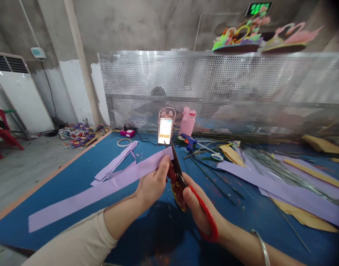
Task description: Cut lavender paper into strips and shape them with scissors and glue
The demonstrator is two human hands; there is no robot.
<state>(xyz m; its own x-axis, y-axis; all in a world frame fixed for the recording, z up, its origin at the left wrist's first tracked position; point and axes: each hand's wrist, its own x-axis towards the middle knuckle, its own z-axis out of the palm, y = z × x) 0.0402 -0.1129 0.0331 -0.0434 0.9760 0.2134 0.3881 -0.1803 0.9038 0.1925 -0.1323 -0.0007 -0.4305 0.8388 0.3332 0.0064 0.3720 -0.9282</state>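
Note:
My left hand (152, 183) pinches a long purple paper strip (99, 192) near its right end, thumb on top. From there the strip slants down to the lower left over the blue table. My right hand (198, 207) is closed around red-handled scissors (210, 221). Their dark blades point up and stand apart, with the strip's end between or right beside them. Just behind the scissors, between my hands, is a reddish-brown and yellow object (179, 195), partly hidden, whose kind I cannot make out. More purple strips (115, 162) lie folded beyond my left hand.
Along the back of the blue table (83, 166) stand a lit phone (165, 129), a pink bottle (187, 122) and a blue glue gun (189, 141). A tape roll (124, 142) lies left. Purple paper (280, 188), yellow paper (305, 216) and thin green stems (213, 179) spread right. Behind rises a perforated metal panel (130, 81).

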